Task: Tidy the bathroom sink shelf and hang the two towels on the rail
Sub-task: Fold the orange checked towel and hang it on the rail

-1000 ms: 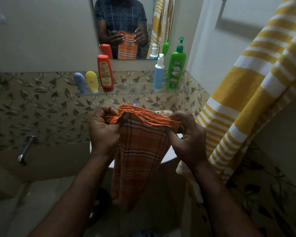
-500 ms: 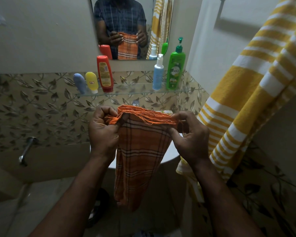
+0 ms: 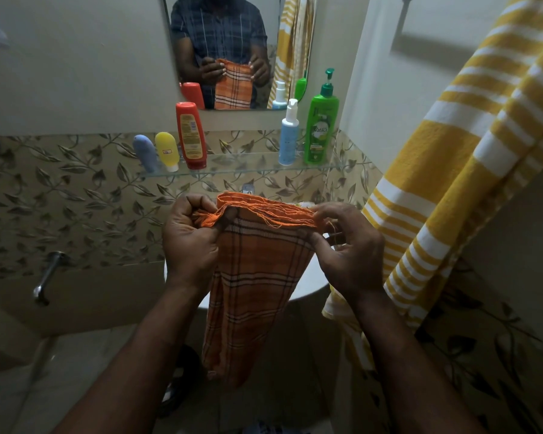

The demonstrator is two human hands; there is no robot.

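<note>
Orange towel (image 3: 251, 286) hangs lengthwise downward from both hands' grip

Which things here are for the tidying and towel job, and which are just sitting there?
For the job: orange towel, held by left hand and right hand; yellow striped towel; glass shelf; red bottle, green pump bottle, spray bottle, yellow tube, blue tube.
Just there: mirror, wall tap, sink.

Upper wall (image 3: 76, 73) painted cream, plain. Below it, a band of beige leaf-patterned tiles (image 3: 60, 198) continues onto the right-hand wall. Frameless mirror (image 3: 273, 26) fixed above. Metal wall tap (image 3: 46, 277) at left. Floor (image 3: 76, 380) pale. Lighting dim.
</note>
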